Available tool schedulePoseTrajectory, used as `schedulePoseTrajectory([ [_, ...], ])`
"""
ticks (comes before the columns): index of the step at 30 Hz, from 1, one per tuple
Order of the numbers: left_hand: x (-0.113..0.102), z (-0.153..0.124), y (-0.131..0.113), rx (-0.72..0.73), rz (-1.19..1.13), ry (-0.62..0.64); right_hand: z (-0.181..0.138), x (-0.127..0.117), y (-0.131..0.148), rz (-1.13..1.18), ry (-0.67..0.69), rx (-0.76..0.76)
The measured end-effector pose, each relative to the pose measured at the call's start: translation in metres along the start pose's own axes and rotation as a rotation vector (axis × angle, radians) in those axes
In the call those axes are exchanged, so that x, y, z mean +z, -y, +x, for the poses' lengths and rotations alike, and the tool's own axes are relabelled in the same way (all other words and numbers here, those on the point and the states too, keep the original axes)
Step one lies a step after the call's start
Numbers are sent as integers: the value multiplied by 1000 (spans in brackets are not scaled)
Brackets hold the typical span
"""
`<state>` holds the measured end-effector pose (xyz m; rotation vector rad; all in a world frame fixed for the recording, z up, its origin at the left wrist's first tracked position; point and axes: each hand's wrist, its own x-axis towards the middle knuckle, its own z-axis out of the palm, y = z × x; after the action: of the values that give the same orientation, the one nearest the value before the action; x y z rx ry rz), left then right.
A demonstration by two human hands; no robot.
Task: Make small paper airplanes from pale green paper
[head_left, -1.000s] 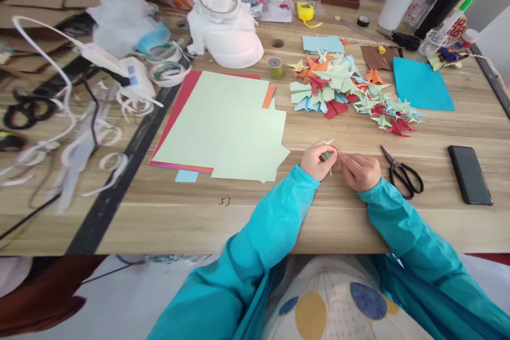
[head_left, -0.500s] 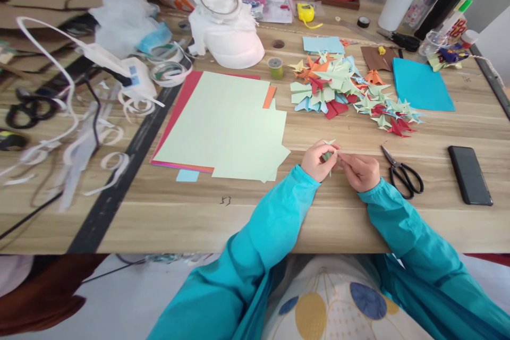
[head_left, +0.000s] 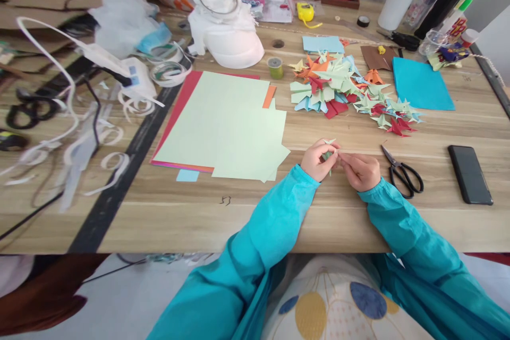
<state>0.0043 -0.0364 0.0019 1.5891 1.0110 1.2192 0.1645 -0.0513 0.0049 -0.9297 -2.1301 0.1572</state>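
My left hand (head_left: pixel 317 160) is closed around a small pale green origami crane (head_left: pixel 327 155), whose pointed tips stick out between the fingers. Most of the folded paper is hidden by my hand. Thumb and fingers of my right hand (head_left: pixel 362 171) are pinched together at the left fingertips, and what they grip is too small to make out. Beside my right hand lie black-handled scissors (head_left: pixel 405 178), their blades pointing away from me. Beyond both hands is a heap of folded paper cranes (head_left: pixel 332 82) in green, orange, red and blue.
Pale green paper sheets (head_left: pixel 223 127) lie over red ones on the left. A phone (head_left: pixel 470 174) rests at the right. Further back are a thread spool (head_left: pixel 275 68), blue paper (head_left: pixel 422 85) and a yellow tape measure (head_left: pixel 305 12). Cables and white strips (head_left: pixel 115 162) clutter the far left.
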Motion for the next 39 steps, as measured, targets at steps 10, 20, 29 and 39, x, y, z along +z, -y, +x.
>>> schedulePoseTrajectory([
  [10, 0, -1, 0, 1, -29, 22, 3, -2, 2, 15, -12, 5],
  [20, 0, -1, -1, 12, 8, 17, 5, -3, 7, 37, 18, 124],
  [29, 1, -1, -1, 69, 63, 49, 9, 1, 10, 276, -14, 511],
  [39, 0, -2, -4, 124, 117, 54, 9, 8, 4, 772, 42, 706],
])
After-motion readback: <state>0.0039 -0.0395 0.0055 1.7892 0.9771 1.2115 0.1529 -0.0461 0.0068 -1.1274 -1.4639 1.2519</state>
